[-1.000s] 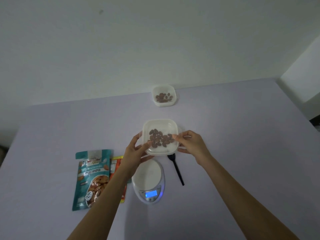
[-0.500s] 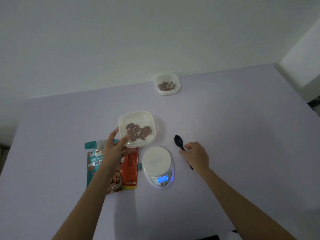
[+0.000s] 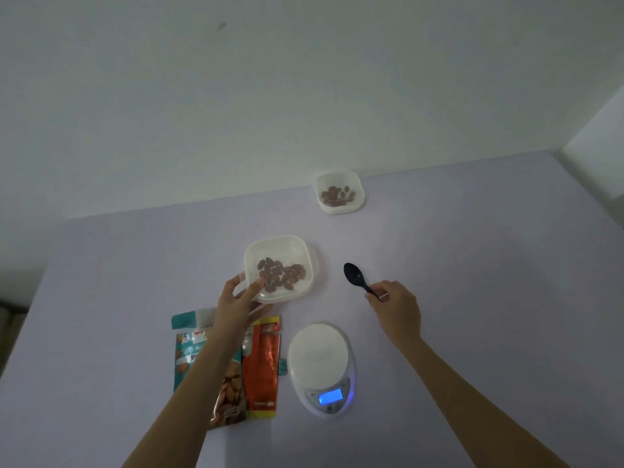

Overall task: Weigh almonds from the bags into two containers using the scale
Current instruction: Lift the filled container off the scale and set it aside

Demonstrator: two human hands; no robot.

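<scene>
Almond container [image 3: 280, 243] stays gripped by left hand [image 3: 236, 302], right hand [image 3: 396, 307] now pinching spoon [image 3: 353, 274] handle

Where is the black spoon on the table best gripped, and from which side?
By its thin handle, from the near right. The black spoon lies flat on the table with its bowl pointing away to the left and the handle running back toward the right hand, whose fingers pinch the handle. A pinch from above probably suits the low, narrow shaft.

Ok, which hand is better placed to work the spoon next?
Right. The right hand pinches the black spoon by its handle; the left hand is busy gripping a corner of the near container.
</scene>
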